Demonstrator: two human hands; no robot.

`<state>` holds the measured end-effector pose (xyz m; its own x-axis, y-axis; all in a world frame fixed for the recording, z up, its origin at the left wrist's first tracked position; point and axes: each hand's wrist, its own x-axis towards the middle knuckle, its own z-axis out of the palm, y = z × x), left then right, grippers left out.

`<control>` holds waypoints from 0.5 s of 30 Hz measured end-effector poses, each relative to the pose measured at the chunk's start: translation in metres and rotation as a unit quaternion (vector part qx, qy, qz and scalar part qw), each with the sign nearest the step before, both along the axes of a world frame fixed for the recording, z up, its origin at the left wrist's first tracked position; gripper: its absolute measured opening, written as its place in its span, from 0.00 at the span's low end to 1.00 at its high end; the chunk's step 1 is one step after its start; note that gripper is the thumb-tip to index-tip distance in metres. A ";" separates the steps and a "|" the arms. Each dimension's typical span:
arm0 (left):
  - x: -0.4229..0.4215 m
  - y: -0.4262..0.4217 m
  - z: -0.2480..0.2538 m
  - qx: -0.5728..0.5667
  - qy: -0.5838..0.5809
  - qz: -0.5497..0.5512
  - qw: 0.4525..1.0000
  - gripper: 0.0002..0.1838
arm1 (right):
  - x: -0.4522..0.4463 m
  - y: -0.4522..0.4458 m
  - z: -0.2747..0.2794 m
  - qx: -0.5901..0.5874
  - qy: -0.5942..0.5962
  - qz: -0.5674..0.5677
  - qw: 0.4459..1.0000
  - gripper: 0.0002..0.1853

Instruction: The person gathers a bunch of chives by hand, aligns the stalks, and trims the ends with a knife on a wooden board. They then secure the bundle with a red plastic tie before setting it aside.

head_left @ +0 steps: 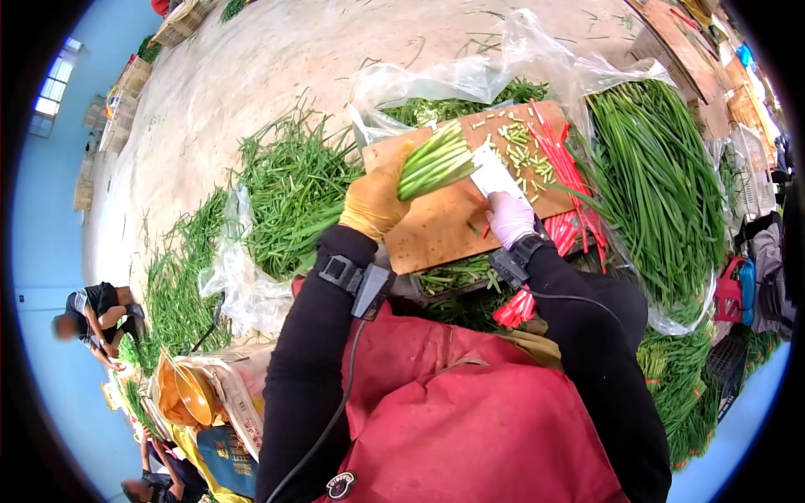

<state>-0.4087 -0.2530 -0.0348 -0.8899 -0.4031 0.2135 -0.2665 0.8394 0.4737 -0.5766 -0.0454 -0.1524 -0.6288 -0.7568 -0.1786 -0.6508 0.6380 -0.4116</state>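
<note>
My left hand [377,201], in a yellow glove, is closed around a bunch of green stalks [440,159]. Their pale cut ends point right over the wooden board [432,230], and the leaves trail back under my forearm. My right hand [510,220], in a pale pink glove, grips a knife; its broad, bright blade [495,173] lies near the stalk ends. Short trimmed pieces [521,155] are scattered across the board's far right part. Red strips [558,159] lie along its right edge. The knife's handle is mostly hidden in my hand.
Loose long greens [293,189] heap up on the left, and a large pile [654,184] lies on plastic at right. Clear plastic sheeting [470,80] rises behind the board. Red strips [516,310] hang below it. Another person [96,314] sits far left, near crates [126,101].
</note>
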 end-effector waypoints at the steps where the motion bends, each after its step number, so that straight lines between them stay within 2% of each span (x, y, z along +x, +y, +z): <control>1: -0.008 -0.002 -0.008 0.007 -0.017 -0.001 1.000 0.37 | -0.002 -0.004 -0.007 0.002 -0.015 -0.018 1.000 0.12; 4: -0.031 -0.010 -0.032 -0.044 0.023 -0.038 0.998 0.36 | -0.008 -0.010 -0.026 -0.003 -0.065 -0.021 0.998 0.09; 5: -0.037 -0.012 -0.040 -0.071 0.045 -0.055 0.995 0.36 | -0.007 -0.010 -0.031 -0.038 -0.215 -0.064 0.974 0.08; 6: -0.042 -0.009 -0.040 -0.090 -0.018 -0.043 0.995 0.38 | -0.003 -0.009 -0.030 -0.072 -0.360 -0.106 0.924 0.07; 7: -0.047 -0.009 -0.047 -0.087 -0.022 -0.051 0.995 0.38 | 0.000 -0.010 -0.031 -0.104 -0.495 -0.147 0.850 0.06; 8: -0.051 -0.009 -0.059 -0.084 -0.025 -0.059 0.994 0.38 | 0.003 -0.011 -0.034 -0.122 -0.557 -0.194 0.798 0.03; 9: -0.055 -0.010 -0.073 -0.081 -0.028 -0.068 0.994 0.38 | 0.005 -0.011 -0.035 -0.118 -0.578 -0.205 0.781 0.03; 11: -0.062 -0.006 -0.095 -0.070 -0.166 -0.036 0.983 0.50 | 0.009 -0.007 -0.033 -0.112 -0.618 -0.228 0.744 0.02; 13: -0.066 0.013 -0.082 -0.040 -0.272 0.013 0.961 0.61 | 0.014 -0.008 -0.024 -0.120 -0.612 -0.250 0.741 0.02; 14: -0.065 0.016 -0.085 -0.031 -0.286 -0.004 0.958 0.73 | 0.015 -0.008 -0.023 -0.120 -0.613 -0.250 0.739 0.03; 15: -0.065 0.017 -0.087 -0.030 -0.276 0.000 0.961 0.73 | 0.014 -0.006 -0.024 -0.121 -0.614 -0.251 0.739 0.03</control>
